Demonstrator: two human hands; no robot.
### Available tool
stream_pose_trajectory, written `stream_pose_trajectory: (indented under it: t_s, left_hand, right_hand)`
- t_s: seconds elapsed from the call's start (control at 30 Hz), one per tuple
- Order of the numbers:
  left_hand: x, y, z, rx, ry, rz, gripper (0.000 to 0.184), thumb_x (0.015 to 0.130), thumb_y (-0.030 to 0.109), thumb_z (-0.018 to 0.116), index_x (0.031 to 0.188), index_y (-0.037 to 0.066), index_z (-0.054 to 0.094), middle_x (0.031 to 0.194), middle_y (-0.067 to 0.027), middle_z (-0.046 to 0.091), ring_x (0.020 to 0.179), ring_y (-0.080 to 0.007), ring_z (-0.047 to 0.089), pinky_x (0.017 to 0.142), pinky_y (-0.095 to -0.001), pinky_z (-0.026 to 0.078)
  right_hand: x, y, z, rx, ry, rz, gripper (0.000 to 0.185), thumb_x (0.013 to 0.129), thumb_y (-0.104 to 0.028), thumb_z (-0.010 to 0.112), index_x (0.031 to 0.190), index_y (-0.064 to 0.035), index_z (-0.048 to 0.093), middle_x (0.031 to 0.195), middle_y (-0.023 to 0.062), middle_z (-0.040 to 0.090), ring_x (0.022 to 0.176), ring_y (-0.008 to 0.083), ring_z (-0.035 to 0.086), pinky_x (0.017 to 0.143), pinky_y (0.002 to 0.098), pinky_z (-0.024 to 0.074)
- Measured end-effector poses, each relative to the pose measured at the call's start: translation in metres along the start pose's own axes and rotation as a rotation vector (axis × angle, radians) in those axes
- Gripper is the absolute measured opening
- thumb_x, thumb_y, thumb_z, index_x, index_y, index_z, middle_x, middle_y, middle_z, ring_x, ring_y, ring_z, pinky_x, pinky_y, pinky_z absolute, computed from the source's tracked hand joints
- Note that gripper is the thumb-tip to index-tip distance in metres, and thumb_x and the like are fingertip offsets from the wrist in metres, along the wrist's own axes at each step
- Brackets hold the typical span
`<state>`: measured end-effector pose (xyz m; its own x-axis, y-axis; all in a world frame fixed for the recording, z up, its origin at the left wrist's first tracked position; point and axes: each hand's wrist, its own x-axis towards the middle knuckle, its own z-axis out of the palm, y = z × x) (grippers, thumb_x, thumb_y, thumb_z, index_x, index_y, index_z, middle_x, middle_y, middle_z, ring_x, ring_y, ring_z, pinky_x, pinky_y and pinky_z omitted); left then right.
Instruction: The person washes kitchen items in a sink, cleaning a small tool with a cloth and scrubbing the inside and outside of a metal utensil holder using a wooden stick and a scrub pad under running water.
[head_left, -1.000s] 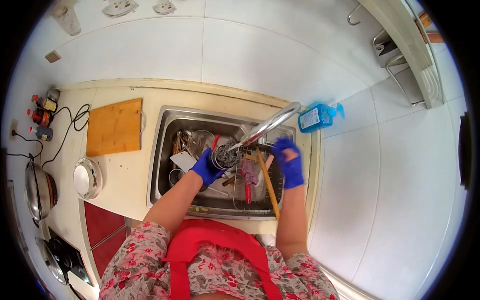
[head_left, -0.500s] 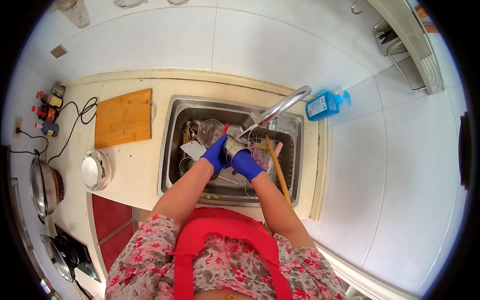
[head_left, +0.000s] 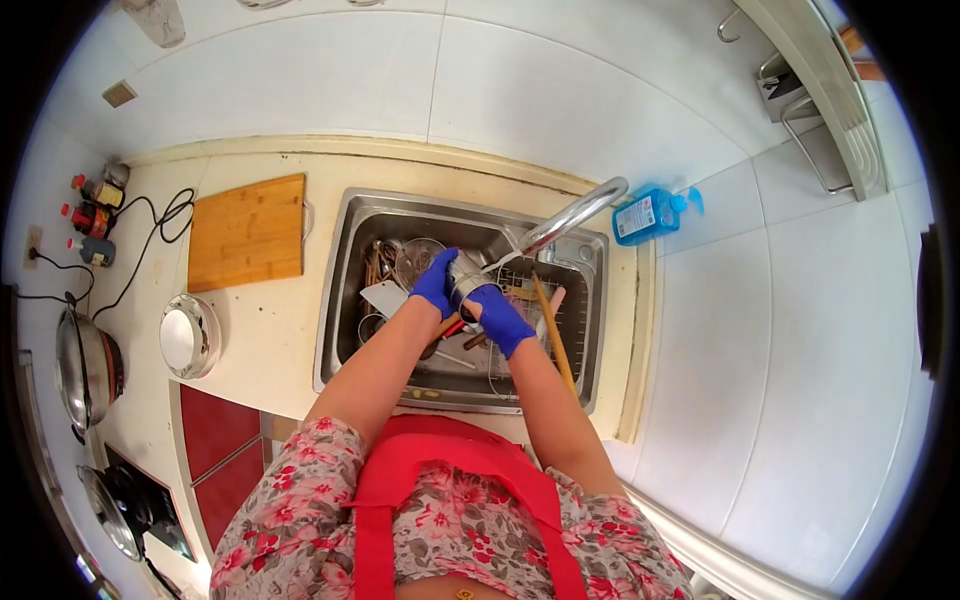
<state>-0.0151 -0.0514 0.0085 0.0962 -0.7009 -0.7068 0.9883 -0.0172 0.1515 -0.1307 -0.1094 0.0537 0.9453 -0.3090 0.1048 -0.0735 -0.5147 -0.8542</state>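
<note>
Both my hands wear blue gloves and are over the sink (head_left: 333, 300). My left hand (head_left: 436, 284) grips the side of a shiny metal cup (head_left: 466, 272). My right hand (head_left: 503, 320) is closed at the cup's near rim, its fingers partly hidden there. The cup is tilted, and water from the faucet (head_left: 573, 217) runs onto it. Just below the cup shows a red stick-like thing (head_left: 453, 328); whether a hand holds it I cannot tell. In the sink lie a glass bowl (head_left: 420, 258), a white flat piece (head_left: 384, 297), a wire rack (head_left: 578, 318) and a long wooden stick (head_left: 556, 335).
A blue soap bottle (head_left: 645, 215) stands right of the faucet. Left of the sink are a wooden cutting board (head_left: 246, 232) and a stack of bowls (head_left: 190, 337). Several sauce bottles (head_left: 95, 220), a black cord (head_left: 160, 225) and a pan (head_left: 85, 370) are further left.
The metal cup has shifted slightly up and is turned differently, with my hands around it. The red thing, earlier above my left hand, now shows below the cup.
</note>
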Motion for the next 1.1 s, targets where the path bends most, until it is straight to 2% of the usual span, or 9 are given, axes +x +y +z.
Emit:
stream_pose_trajectory:
  t_s: [0.13,0.23,0.33,0.43,0.5,0.63,0.7,1.0,1.1]
  left_hand:
    - [0.001,-0.006,0.010,-0.030,0.054,0.012,0.058,0.078,0.049,0.056,0.119,0.008,0.050,0.115,-0.0148,0.055,0.105,-0.0309,0.052,0.097,-0.0439,0.036]
    - [0.011,-0.008,0.011,-0.159,-0.095,-0.004,0.053,0.078,0.048,0.056,0.114,0.009,0.053,0.115,-0.0148,0.056,0.106,-0.0291,0.051,0.095,-0.0424,0.038]
    - [-0.005,-0.005,0.030,-0.186,-0.087,-0.002,0.060,0.079,0.052,0.052,0.122,0.010,0.047,0.118,-0.0139,0.054,0.106,-0.0308,0.051,0.097,-0.0443,0.037]
    - [0.016,0.006,0.019,-0.199,-0.131,0.056,0.059,0.081,0.052,0.051,0.122,0.011,0.048,0.118,-0.0134,0.053,0.107,-0.0308,0.050,0.098,-0.0439,0.036]
    - [0.006,0.010,0.022,-0.186,-0.093,0.029,0.057,0.081,0.051,0.052,0.121,0.011,0.048,0.118,-0.0132,0.054,0.107,-0.0306,0.051,0.097,-0.0438,0.036]
    - [0.008,-0.008,0.027,-0.055,-0.059,-0.016,0.052,0.081,0.047,0.056,0.116,0.009,0.050,0.113,-0.0129,0.056,0.101,-0.0296,0.054,0.094,-0.0437,0.040]
    - [0.012,-0.018,0.031,-0.037,-0.004,0.049,0.052,0.080,0.046,0.058,0.115,0.008,0.051,0.109,-0.0135,0.058,0.098,-0.0286,0.055,0.091,-0.0431,0.043]
    - [0.016,-0.017,0.032,-0.140,-0.150,0.126,0.066,0.078,0.046,0.061,0.127,0.007,0.041,0.120,-0.0137,0.052,0.105,-0.0299,0.052,0.095,-0.0409,0.040]
    - [0.014,-0.015,0.025,-0.202,-0.117,0.055,0.063,0.078,0.045,0.060,0.126,0.008,0.042,0.120,-0.0134,0.052,0.107,-0.0298,0.051,0.096,-0.0405,0.039]
  right_hand:
    - [-0.001,0.032,0.000,0.043,-0.073,0.055,0.042,0.079,-0.016,0.054,0.118,-0.0023,0.049,0.116,0.0168,0.053,0.106,0.0334,0.050,0.088,0.0371,0.0415]
    - [-0.004,0.025,-0.001,-0.370,-0.094,0.264,0.035,0.080,-0.015,0.050,0.110,0.0000,0.053,0.111,0.0201,0.054,0.101,0.0337,0.052,0.084,0.0363,0.0422]
    - [0.004,-0.019,-0.013,-0.373,0.146,0.303,0.031,0.080,-0.013,0.049,0.107,0.0003,0.055,0.110,0.0208,0.054,0.102,0.0334,0.052,0.086,0.0372,0.0418]
    - [-0.001,-0.005,-0.008,-0.302,0.190,0.202,0.035,0.080,-0.012,0.049,0.114,-0.0019,0.053,0.116,0.0211,0.051,0.107,0.0329,0.050,0.090,0.0362,0.0406]
    - [0.005,-0.004,-0.007,-0.305,0.220,-0.131,0.042,0.082,-0.014,0.048,0.123,-0.0050,0.047,0.124,0.0194,0.046,0.113,0.0307,0.046,0.094,0.0344,0.0381]
    - [0.006,0.018,-0.003,-0.429,0.146,-0.141,0.046,0.084,-0.014,0.045,0.128,-0.0059,0.041,0.130,0.0169,0.042,0.118,0.0272,0.044,0.095,0.0327,0.0368]
    - [0.019,0.015,-0.008,0.433,0.121,0.483,0.044,0.086,-0.015,0.040,0.128,-0.0049,0.041,0.130,0.0159,0.043,0.118,0.0244,0.044,0.095,0.0322,0.0374]
    - [0.047,0.052,0.008,0.563,0.207,0.429,0.030,0.087,-0.020,0.041,0.105,-0.0007,0.055,0.103,0.0176,0.058,0.093,0.0301,0.056,0.082,0.0353,0.0443]
    - [0.038,0.075,0.024,0.137,0.285,0.238,0.031,0.088,-0.018,0.040,0.109,-0.0008,0.054,0.105,0.0176,0.058,0.096,0.0292,0.056,0.084,0.0337,0.0433]
